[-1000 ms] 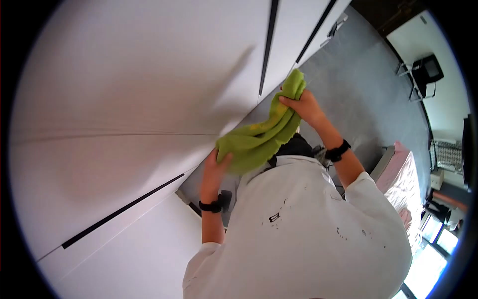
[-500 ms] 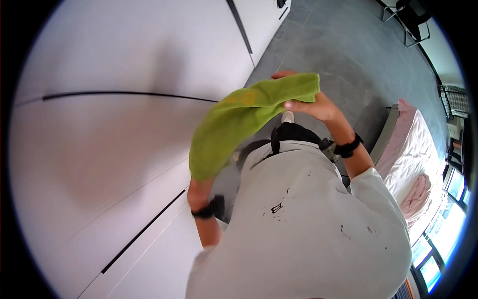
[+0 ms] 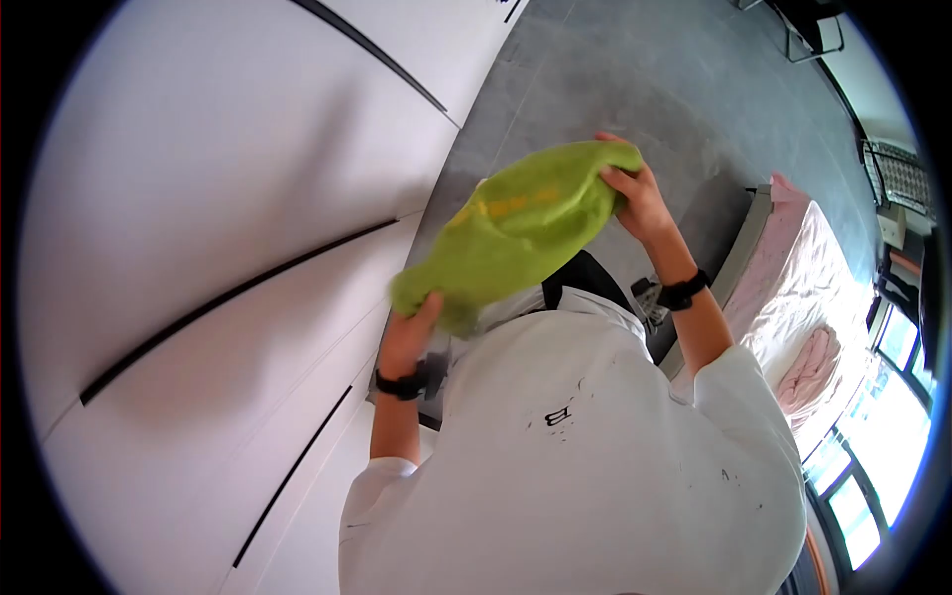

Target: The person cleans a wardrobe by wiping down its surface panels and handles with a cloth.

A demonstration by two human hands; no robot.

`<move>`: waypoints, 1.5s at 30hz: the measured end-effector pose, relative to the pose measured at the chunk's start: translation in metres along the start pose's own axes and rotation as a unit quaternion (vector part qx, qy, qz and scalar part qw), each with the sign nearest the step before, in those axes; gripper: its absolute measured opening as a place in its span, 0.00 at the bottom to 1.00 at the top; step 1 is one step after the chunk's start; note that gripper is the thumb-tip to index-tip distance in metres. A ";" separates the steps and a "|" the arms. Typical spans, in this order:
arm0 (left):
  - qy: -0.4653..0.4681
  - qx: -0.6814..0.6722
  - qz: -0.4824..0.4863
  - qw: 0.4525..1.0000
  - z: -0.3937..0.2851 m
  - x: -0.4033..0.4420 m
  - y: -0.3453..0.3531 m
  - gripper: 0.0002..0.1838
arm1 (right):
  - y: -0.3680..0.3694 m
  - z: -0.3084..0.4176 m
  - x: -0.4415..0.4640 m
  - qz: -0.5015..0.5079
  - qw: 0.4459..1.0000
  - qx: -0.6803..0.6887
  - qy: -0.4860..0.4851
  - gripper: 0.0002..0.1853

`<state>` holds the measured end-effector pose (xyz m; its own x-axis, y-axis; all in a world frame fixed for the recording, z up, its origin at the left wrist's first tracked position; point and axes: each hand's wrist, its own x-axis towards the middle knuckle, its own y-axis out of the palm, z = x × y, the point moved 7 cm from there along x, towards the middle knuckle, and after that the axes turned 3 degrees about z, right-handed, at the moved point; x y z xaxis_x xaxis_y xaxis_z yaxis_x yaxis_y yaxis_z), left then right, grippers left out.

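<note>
A lime-green, soft-looking fabric cloth (image 3: pixel 531 223) is held in the air around one o'clock of the view's middle, in front of the wearer's waist. It stretches from eight to two o'clock, creased and bunched at both ends, broad between them, with a yellow-orange marking too blurred to read. The left hand (image 3: pixel 407 337) pinches its eight o'clock end, thumb over the fabric; the right hand (image 3: pixel 643 203) grips its two o'clock end, also thumb on top. From nine to eleven o'clock stands a smooth white cabinet (image 3: pixel 213 178) with long black handle strips, its fronts closed and contents hidden. At three o'clock is a bed with a pale pink, shiny sheet (image 3: pixel 783 273).
</note>
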<state>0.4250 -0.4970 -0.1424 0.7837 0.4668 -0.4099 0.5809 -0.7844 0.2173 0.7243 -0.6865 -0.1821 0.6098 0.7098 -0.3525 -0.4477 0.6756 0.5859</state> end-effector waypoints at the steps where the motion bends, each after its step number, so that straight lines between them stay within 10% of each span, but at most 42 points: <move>1: -0.062 0.033 0.020 0.997 0.015 0.021 0.004 0.18 | -0.002 0.004 0.008 -0.005 1.000 -0.002 -0.004 0.29; 8: -0.027 0.086 0.078 0.993 -0.075 0.091 0.038 0.16 | -0.045 0.063 0.027 -0.080 0.934 -0.346 0.027 0.30; 10: 0.017 0.166 0.144 0.976 -0.096 0.109 0.056 0.14 | -0.027 0.101 0.026 -0.145 0.539 -0.828 0.055 0.35; 14: 0.108 0.348 0.344 0.865 -0.166 0.158 0.141 0.09 | 0.140 0.127 0.044 0.240 0.737 -0.560 -0.292 0.35; 16: 0.017 0.564 0.424 0.709 -0.172 0.172 0.164 0.06 | 0.187 0.120 0.063 0.321 0.760 -0.509 -0.245 0.31; 21: 0.044 0.633 0.283 0.719 -0.194 0.202 0.128 0.07 | 0.183 0.116 0.111 0.371 0.694 -0.601 -0.143 0.20; 23: 0.348 0.499 -0.005 0.794 -0.223 0.198 0.087 0.08 | 0.171 0.110 0.130 0.358 0.608 -0.706 -0.071 0.14; 27: 0.153 0.347 -0.225 0.897 -0.121 0.206 0.012 0.11 | 0.162 0.119 0.150 0.396 0.729 -0.557 0.030 0.11; 29: 0.074 0.156 -0.124 0.977 -0.029 0.235 0.002 0.16 | 0.146 0.124 0.168 0.352 0.872 -0.339 0.033 0.13; 31: -0.092 0.068 -0.139 0.984 -0.017 0.231 0.047 0.25 | 0.149 0.133 0.166 0.332 0.901 -0.273 0.055 0.15; 38: -0.011 -0.287 0.030 0.957 0.009 0.352 0.112 0.39 | 0.139 0.211 0.163 0.274 0.960 -0.017 0.046 0.22; 45: 0.076 -0.480 0.026 0.874 -0.043 0.326 0.130 0.43 | 0.065 0.244 0.228 0.177 0.980 -0.079 -0.040 0.20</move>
<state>0.7656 -0.4288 -0.2100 0.7922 0.5464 -0.2717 0.4038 -0.1355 0.9048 0.9938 -0.5299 -0.0460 0.4448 0.8916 -0.0847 -0.7329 0.4167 0.5377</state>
